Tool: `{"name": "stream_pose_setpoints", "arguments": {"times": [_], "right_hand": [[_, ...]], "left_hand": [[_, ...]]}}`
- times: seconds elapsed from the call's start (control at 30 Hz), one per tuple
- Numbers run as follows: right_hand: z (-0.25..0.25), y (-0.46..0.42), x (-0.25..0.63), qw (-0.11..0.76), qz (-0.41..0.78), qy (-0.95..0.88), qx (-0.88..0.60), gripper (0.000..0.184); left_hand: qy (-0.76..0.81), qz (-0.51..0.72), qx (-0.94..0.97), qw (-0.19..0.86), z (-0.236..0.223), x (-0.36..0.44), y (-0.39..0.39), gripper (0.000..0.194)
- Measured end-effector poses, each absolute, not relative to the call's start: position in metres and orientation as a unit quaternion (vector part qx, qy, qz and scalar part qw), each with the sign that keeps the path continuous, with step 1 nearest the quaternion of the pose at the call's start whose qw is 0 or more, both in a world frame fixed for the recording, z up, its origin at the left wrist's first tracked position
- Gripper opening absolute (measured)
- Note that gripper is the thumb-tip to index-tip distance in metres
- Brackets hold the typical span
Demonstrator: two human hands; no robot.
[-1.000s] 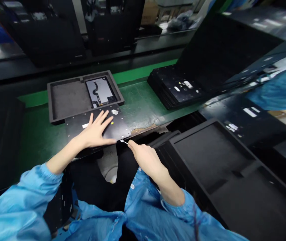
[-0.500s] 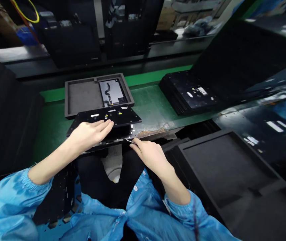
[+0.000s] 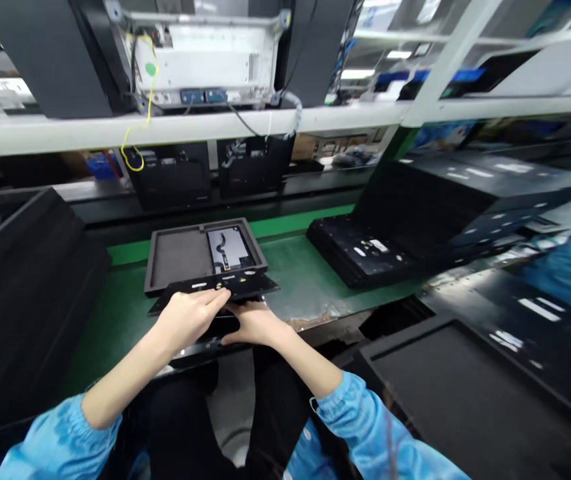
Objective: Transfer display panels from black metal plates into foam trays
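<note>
In front of me a flat black panel (image 3: 238, 285) with small white and yellow labels is tilted up over a dark base (image 3: 205, 347) near the bench edge. My left hand (image 3: 193, 317) grips the panel's near edge, its fingers together on top and its thumb hidden. My right hand (image 3: 258, 323) reaches into the gap between panel and base, thumb and fingers spread apart. Its fingertips are partly hidden, and no tool shows in it. Just behind, a grey foam tray (image 3: 178, 253) holds a silver plate (image 3: 231, 248) with a dark ribbon cable on it.
Black panels (image 3: 360, 250) are stacked on the green bench (image 3: 293, 267) to the right. Dark foam trays (image 3: 25, 293) rise at the left, and another dark tray (image 3: 455, 387) lies low right. A white shelf (image 3: 335, 117) crosses above. A blue sleeve (image 3: 570, 267) shows far right.
My view has tipped upward, bringing the shelf in. My right hand has gone from the near edge, where it held a thin pointed tool, into the gap; the tool no longer shows.
</note>
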State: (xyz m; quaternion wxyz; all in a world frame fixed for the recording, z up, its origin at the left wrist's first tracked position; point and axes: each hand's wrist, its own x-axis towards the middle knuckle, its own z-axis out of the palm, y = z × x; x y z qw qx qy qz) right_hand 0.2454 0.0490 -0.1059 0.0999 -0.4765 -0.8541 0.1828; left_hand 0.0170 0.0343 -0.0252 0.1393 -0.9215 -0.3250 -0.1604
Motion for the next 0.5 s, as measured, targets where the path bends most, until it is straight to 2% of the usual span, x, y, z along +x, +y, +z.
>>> {"name": "stream_pose_setpoints", "arguments": {"times": [0.1,0.2,0.27,0.37,0.5], "right_hand": [[-0.104,0.062,0.244,0.085,0.167,-0.865,-0.466,0.090],[-0.102,0.066,0.243,0.093,0.124,-0.894,-0.422,0.083],[-0.104,0.061,0.243,0.111,0.072,-0.921,-0.366,0.070],[-0.110,0.051,0.243,0.128,-0.026,-0.942,-0.308,0.039],[-0.113,0.047,0.241,0.156,-0.134,-0.922,-0.329,0.031]], "left_hand": [[-0.315,-0.182,-0.918,0.160,-0.030,0.016,0.035,0.038],[-0.308,-0.195,-0.915,0.175,-0.033,0.015,0.034,0.039],[-0.305,-0.198,-0.914,0.178,-0.035,0.014,0.034,0.040],[-0.313,-0.201,-0.913,0.169,-0.036,0.013,0.034,0.037],[-0.331,-0.206,-0.907,0.158,-0.037,0.013,0.036,0.038]]}}
